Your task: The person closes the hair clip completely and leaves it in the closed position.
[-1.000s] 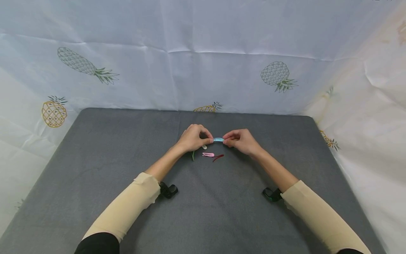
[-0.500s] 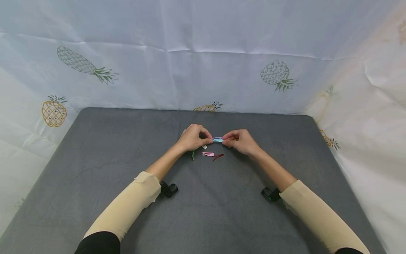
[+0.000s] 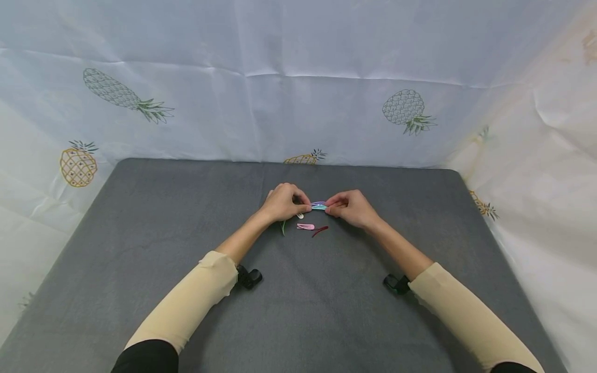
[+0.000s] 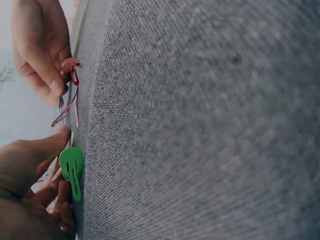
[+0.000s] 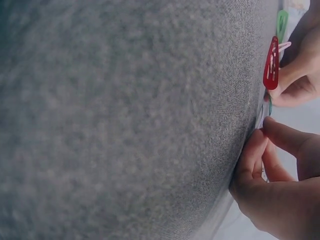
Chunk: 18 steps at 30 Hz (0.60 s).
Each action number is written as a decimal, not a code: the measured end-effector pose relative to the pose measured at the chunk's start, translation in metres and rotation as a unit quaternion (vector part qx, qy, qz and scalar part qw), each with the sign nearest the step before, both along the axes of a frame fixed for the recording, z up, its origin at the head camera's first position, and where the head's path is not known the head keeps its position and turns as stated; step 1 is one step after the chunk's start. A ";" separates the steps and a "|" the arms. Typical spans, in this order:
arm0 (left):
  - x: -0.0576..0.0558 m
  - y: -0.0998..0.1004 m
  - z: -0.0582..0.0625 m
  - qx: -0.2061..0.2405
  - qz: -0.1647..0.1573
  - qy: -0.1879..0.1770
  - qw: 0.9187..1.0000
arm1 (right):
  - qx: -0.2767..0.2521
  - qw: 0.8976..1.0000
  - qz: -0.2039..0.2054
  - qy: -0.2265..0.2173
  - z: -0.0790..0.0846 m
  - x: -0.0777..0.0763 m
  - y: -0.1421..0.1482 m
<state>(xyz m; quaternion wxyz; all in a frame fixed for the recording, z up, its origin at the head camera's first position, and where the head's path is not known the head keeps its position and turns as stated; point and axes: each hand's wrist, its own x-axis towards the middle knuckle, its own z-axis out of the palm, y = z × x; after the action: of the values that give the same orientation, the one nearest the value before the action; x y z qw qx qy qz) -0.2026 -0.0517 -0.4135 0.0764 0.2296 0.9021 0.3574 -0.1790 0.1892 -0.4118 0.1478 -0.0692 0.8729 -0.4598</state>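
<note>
In the head view, my left hand and right hand meet near the middle of the table. Between thumb and forefinger, each pinches one end of a light-blue hair clip; a purple strip shows along its far side. Just nearer to me lie a pink hair clip and a red hair clip. A green hair clip and a white hair clip lie by the left hand, which partly covers the white one. The right wrist view shows the red snap clip large.
Dark grey cloth covers the table. White curtains with pineapple prints hang behind and at both sides. A black wrist camera sits under the left forearm, another black camera under the right.
Both hands have shifted very slightly left with the light-blue hair clip. Its purple strip has come into clearer view and the bundle looks wider. The clips on the table have stayed put.
</note>
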 end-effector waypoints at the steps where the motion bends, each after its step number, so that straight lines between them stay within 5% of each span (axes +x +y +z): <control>1: 0.000 0.000 -0.001 0.000 -0.001 0.000 1.000 | 0.002 1.000 0.001 0.001 0.000 0.000 0.000; 18: -0.003 0.002 -0.002 -0.003 0.012 -0.019 1.000 | 0.008 1.000 0.007 0.007 0.002 0.000 0.000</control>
<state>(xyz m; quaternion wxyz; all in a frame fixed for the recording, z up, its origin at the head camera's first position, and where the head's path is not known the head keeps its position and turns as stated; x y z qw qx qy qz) -0.2055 -0.0492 -0.4150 0.0905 0.2120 0.9041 0.3599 -0.1791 0.1889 -0.4100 0.1456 -0.0775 0.8770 -0.4513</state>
